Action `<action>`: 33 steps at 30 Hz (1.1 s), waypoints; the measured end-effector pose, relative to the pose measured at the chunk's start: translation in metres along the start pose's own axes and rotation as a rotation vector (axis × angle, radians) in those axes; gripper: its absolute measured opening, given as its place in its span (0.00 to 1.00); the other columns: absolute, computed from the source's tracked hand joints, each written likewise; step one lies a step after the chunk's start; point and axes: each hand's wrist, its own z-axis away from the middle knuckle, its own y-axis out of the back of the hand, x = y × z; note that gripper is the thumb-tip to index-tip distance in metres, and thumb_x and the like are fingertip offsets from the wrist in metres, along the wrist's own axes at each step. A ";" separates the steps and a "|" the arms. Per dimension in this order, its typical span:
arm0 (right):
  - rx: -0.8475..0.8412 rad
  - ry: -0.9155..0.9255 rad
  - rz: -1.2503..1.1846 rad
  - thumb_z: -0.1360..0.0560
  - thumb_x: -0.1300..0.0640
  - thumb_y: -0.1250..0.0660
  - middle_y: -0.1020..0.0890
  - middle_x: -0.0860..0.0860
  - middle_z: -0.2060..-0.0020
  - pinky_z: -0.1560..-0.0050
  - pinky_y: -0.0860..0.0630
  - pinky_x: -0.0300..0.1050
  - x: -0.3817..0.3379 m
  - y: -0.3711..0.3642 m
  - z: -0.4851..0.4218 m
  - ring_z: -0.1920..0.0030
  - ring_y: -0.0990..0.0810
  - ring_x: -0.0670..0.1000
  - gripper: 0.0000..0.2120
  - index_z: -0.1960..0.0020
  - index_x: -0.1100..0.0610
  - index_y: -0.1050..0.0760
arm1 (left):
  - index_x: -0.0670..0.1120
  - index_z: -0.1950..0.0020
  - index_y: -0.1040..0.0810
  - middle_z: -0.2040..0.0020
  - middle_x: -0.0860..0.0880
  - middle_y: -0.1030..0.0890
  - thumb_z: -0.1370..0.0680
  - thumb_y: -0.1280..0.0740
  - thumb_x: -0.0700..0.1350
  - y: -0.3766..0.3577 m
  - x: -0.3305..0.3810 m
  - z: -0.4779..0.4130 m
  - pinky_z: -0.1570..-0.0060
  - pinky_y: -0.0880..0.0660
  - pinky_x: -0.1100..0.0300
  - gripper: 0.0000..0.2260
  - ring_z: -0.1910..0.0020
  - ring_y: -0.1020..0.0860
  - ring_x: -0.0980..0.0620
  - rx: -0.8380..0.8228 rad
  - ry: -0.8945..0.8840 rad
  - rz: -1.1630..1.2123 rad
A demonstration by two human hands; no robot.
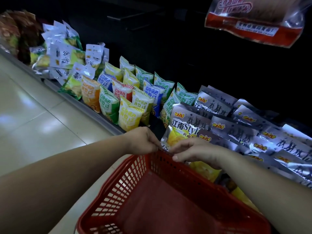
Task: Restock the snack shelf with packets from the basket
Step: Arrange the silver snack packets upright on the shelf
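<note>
A red plastic basket (135, 174) sits low in front of me, its inside looking bare. Just beyond its far rim stands a silver and yellow chip packet (184, 129) at the front of the low shelf. My left hand (143, 141) reaches over the rim and pinches the packet's lower left edge. My right hand (197, 152) has its fingers curled on the packet's lower edge from the right. The packet's bottom is hidden behind both hands and the rim.
The shelf (101, 114) runs from upper left to lower right, full of upright yellow, green and blue packets (128, 102) and silver packets (244, 129). A red and clear bag (253, 22) hangs top right. Pale tiled floor (33, 115) lies left.
</note>
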 end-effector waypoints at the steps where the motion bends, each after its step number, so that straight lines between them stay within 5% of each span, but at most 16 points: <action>1: -0.022 -0.026 -0.024 0.26 0.52 0.23 0.13 0.49 0.46 0.41 0.22 0.54 -0.002 -0.001 -0.001 0.42 0.16 0.53 0.10 0.45 0.50 0.14 | 0.56 0.47 0.12 0.48 0.62 0.14 0.24 0.30 0.45 0.002 -0.001 0.001 0.39 0.22 0.59 0.11 0.48 0.19 0.65 -0.017 0.015 -0.007; 5: 0.049 -0.091 -0.123 0.19 0.50 0.34 0.13 0.43 0.48 0.34 0.25 0.53 -0.001 -0.005 -0.007 0.40 0.17 0.46 0.10 0.40 0.47 0.17 | 0.53 0.56 0.14 0.51 0.57 0.15 0.31 0.35 0.60 0.004 -0.004 0.001 0.36 0.23 0.49 0.15 0.48 0.19 0.57 -0.043 0.084 0.034; 8: 0.142 -0.094 -0.106 0.18 0.55 0.36 0.12 0.42 0.51 0.37 0.25 0.53 0.003 -0.008 -0.011 0.44 0.17 0.45 0.10 0.42 0.48 0.17 | 0.49 0.64 0.16 0.58 0.53 0.16 0.27 0.33 0.58 0.002 0.002 -0.007 0.42 0.21 0.45 0.14 0.54 0.19 0.52 -0.050 0.063 0.017; 11: 0.254 -0.041 -0.069 0.17 0.59 0.35 0.12 0.49 0.51 0.45 0.22 0.52 0.007 -0.004 -0.014 0.49 0.16 0.47 0.09 0.44 0.53 0.16 | 0.50 0.54 0.13 0.56 0.53 0.15 0.22 0.33 0.55 0.003 0.013 -0.016 0.54 0.19 0.52 0.12 0.56 0.19 0.56 -0.013 -0.037 -0.153; 14: 0.570 0.135 0.025 0.19 0.60 0.33 0.16 0.46 0.52 0.47 0.22 0.48 0.013 0.012 -0.021 0.50 0.18 0.47 0.07 0.47 0.52 0.17 | 0.51 0.47 0.13 0.49 0.55 0.15 0.20 0.31 0.52 0.007 0.025 -0.025 0.61 0.25 0.64 0.09 0.54 0.20 0.56 0.076 -0.111 -0.169; 18: 0.742 0.151 0.421 0.19 0.53 0.33 0.22 0.48 0.36 0.37 0.24 0.56 0.017 0.036 -0.033 0.35 0.24 0.55 0.14 0.34 0.47 0.23 | 0.48 0.36 0.18 0.37 0.51 0.19 0.20 0.30 0.49 0.002 0.030 -0.040 0.40 0.21 0.54 0.13 0.39 0.21 0.51 0.046 -0.107 -0.047; 21: 0.689 0.033 0.632 0.20 0.46 0.32 0.33 0.51 0.23 0.24 0.37 0.57 0.018 0.045 -0.044 0.21 0.41 0.56 0.31 0.20 0.50 0.37 | 0.48 0.36 0.17 0.37 0.51 0.19 0.20 0.30 0.48 -0.006 0.029 -0.046 0.40 0.22 0.53 0.13 0.40 0.20 0.51 0.047 -0.109 -0.077; 24: 0.833 0.080 0.663 0.21 0.49 0.30 0.25 0.51 0.36 0.37 0.26 0.54 0.016 0.049 -0.052 0.31 0.30 0.57 0.23 0.27 0.52 0.27 | 0.49 0.35 0.18 0.37 0.52 0.19 0.20 0.31 0.49 -0.008 0.025 -0.047 0.43 0.22 0.57 0.14 0.40 0.21 0.51 0.021 -0.104 -0.093; 28: 0.935 0.178 0.726 0.23 0.54 0.27 0.25 0.49 0.49 0.48 0.27 0.50 0.014 0.050 -0.048 0.42 0.27 0.55 0.05 0.49 0.52 0.20 | 0.51 0.38 0.17 0.38 0.53 0.18 0.21 0.31 0.50 -0.011 0.019 -0.046 0.42 0.22 0.56 0.12 0.40 0.21 0.52 0.024 -0.087 -0.112; 33: 0.870 0.288 0.509 0.23 0.55 0.29 0.23 0.42 0.59 0.54 0.25 0.50 -0.001 0.051 -0.027 0.51 0.23 0.52 0.09 0.57 0.45 0.26 | 0.50 0.42 0.15 0.42 0.54 0.16 0.21 0.32 0.47 -0.009 0.024 -0.041 0.43 0.21 0.56 0.10 0.44 0.20 0.55 0.047 -0.104 -0.118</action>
